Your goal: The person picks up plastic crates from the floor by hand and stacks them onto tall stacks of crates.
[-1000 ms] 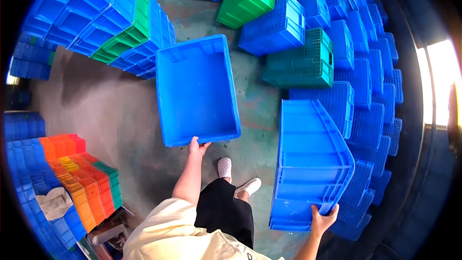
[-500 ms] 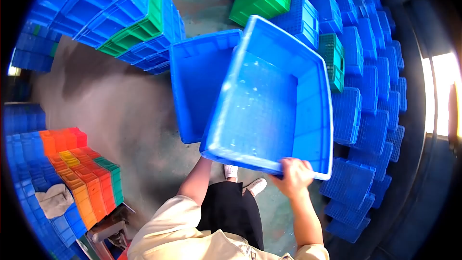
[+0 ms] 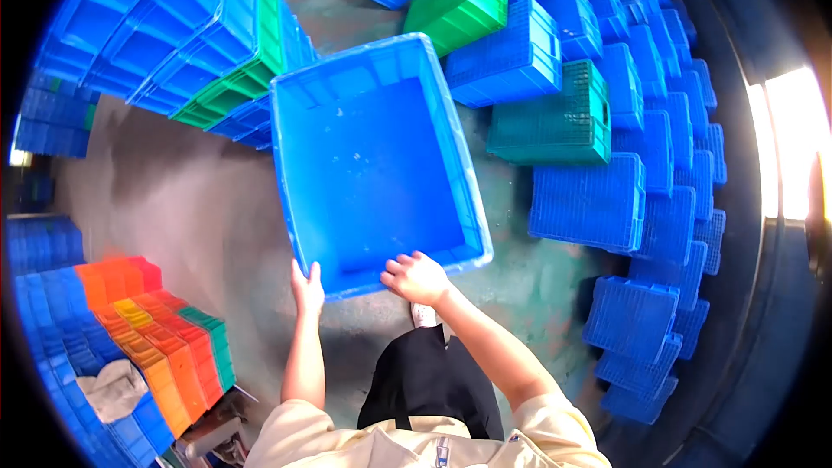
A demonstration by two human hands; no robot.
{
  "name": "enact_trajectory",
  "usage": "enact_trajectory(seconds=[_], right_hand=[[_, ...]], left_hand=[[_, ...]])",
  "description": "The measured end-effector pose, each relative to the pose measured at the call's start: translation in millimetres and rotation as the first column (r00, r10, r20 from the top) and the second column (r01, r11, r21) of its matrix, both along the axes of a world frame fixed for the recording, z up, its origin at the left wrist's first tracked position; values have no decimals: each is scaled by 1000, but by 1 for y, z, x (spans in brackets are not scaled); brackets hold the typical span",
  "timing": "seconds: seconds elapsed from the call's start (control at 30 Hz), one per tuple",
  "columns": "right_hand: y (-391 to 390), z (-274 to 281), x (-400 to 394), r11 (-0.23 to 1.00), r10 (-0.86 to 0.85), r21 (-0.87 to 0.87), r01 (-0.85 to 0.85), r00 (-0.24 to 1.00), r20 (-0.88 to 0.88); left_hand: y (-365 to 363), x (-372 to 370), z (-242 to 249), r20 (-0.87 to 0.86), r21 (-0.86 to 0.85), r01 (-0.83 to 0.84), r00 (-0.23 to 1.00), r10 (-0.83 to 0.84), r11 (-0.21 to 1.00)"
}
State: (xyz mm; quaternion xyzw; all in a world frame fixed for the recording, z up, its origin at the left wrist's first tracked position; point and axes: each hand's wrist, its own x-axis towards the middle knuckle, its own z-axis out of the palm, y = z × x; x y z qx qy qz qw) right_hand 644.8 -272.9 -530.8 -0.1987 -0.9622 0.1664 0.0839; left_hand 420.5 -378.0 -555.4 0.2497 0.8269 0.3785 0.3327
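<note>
A large blue plastic crate (image 3: 368,173), its open top facing me, hangs in front of my legs with small pale specks on its inner floor. My left hand (image 3: 308,286) is closed on the near rim at its left corner, thumb up along the outside. Farther right along that same rim, my right hand (image 3: 416,277) wraps its fingers over the edge. Whatever lies beneath the crate is hidden by it.
Tall stacks of blue crates (image 3: 165,26) with a green layer rise at upper left. Rows of blue crates (image 3: 589,199) line the right, a dark green crate (image 3: 555,117) among them. Orange crates (image 3: 160,347) and a grey cloth (image 3: 113,390) are at lower left.
The held crate has swung left and turned straighter, now covering where a second blue crate showed. Both hands moved left with it, and my left hand has come into view.
</note>
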Motion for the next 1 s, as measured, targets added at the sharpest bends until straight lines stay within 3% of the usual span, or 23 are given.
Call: enact_trajectory(seconds=[0.07,0.13,0.2,0.27,0.3,0.33,0.4,0.43,0.47,0.5,0.53,0.57,0.6,0.63,0.67,0.7,0.77,0.8,0.83,0.9,0.93,0.97,1.0], right_hand=[[10,-7,-12,999,-14,-44,14,1000,-12],[4,-11,-19,997,-68,-36,69,997,39],[3,-7,-10,994,-30,-109,33,999,25],[9,18,9,993,-18,-118,-6,980,-197],[5,26,21,990,-128,-108,91,906,-403],[1,32,39,973,-230,-141,185,858,-459],[-6,33,96,903,-430,-223,368,778,-459],[-11,19,129,804,-581,-217,553,657,-480],[-17,8,165,605,-790,-351,715,484,-376],[-22,-18,203,346,-924,-388,854,240,-297],[-24,-50,246,-7,-992,-702,712,-95,-86],[-27,-91,301,-202,-965,-748,633,-260,41],[-34,-147,372,-457,-888,-742,490,-306,345],[-30,-131,410,-620,-758,-756,208,-405,511],[-29,-137,450,-674,-650,-739,15,-488,583],[-26,-155,489,-683,-572,-725,-88,-553,605],[-8,-168,545,-682,-518,-707,-188,-557,648],[6,-174,567,-679,-481,-691,-248,-561,674],[21,-184,587,-667,-467,-680,-304,-540,700],[50,-220,621,-657,-409,-641,-397,-526,745],[66,-233,633,-659,-412,-635,-403,-513,753],[81,-243,643,-614,-412,-644,-457,-510,755],[93,-254,652,-567,-411,-647,-509,-506,758]], left_hand=[[18,-16,-8,-40,-78,-38,999,35,996],[18,-17,-13,49,31,-103,994,101,994],[13,-16,-20,-133,-35,-58,990,53,998],[8,-25,-33,-116,-42,-14,993,9,999],[7,-26,-40,-125,-11,-30,992,28,1000],[7,-26,-43,-125,117,-21,992,36,993],[12,-15,-28,-238,71,-57,969,72,996],[13,-13,-23,-158,90,-116,979,129,989],[12,-15,-20,-78,104,-182,979,190,978],[7,-21,-32,-182,147,-239,947,263,960],[-1,-29,-50,-282,198,-287,899,335,937],[-14,-38,-63,-212,231,-374,882,421,898],[-23,-38,-69,-139,259,-460,853,504,849],[-31,-11,-52,16,143,-597,799,601,789],[-42,25,-31,151,4,-704,702,696,710],[-78,35,-52,155,-56,-639,753,639,767],[-137,78,-67,86,-508,-422,843,531,751],[-133,144,-27,60,-705,-183,947,315,685],[-204,133,-81,7,-732,-64,995,101,678],[-230,202,-58,279,-804,455,857,-433,384],[-249,229,-56,254,-833,392,898,-360,389],[-286,204,-96,418,-630,774,416,-808,72],[-282,223,-99,483,-747,660,621,-617,78]])
